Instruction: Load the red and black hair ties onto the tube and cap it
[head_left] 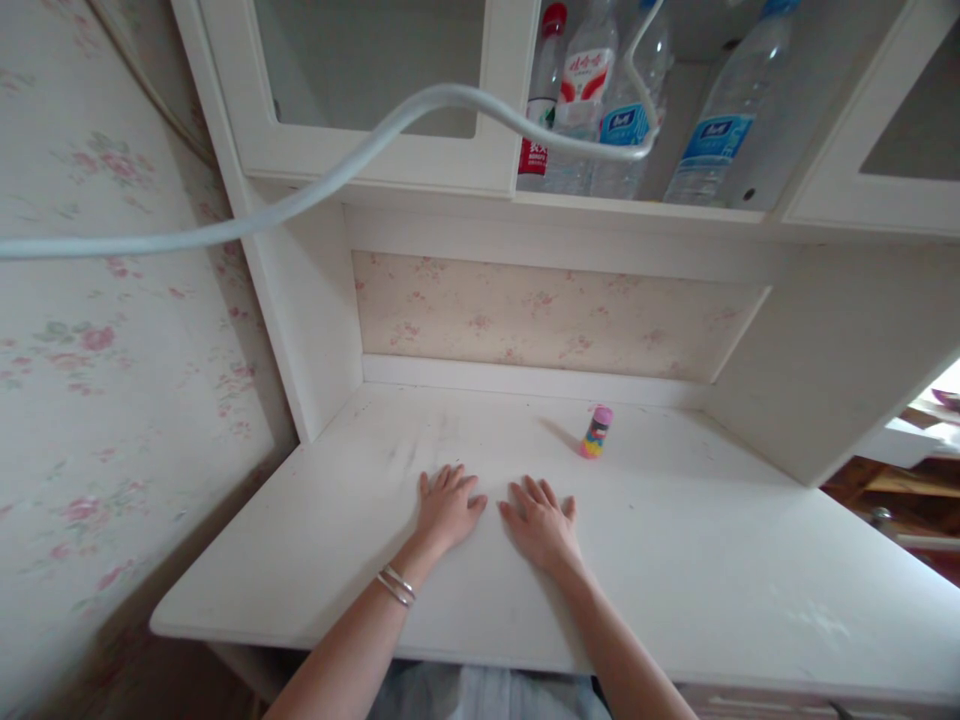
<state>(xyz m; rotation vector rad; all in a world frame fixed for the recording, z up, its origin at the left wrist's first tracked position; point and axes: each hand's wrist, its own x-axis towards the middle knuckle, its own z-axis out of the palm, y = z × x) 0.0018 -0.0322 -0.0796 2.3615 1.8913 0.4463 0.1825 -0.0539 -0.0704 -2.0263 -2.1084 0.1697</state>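
Observation:
My left hand [448, 506] lies flat, palm down, on the white desk top [315, 540], fingers stretched out and holding nothing; two thin silver bangles sit on its wrist. Right beside it my right hand [541, 521] also rests flat on the desk, fingers spread, with nothing in it. The thumbs nearly touch. A small bottle with a pink cap and a multicoloured body [596, 431] stands upright on the desk, a little beyond and to the right of my right hand, apart from it.
Above the desk a white cabinet [360, 150] has glass doors; its open middle shelf holds several plastic water bottles [716, 130]. A white cable [315, 190] hangs across the upper view. Floral wallpaper [97, 400] covers the left wall. Wooden furniture [892, 490] shows at right.

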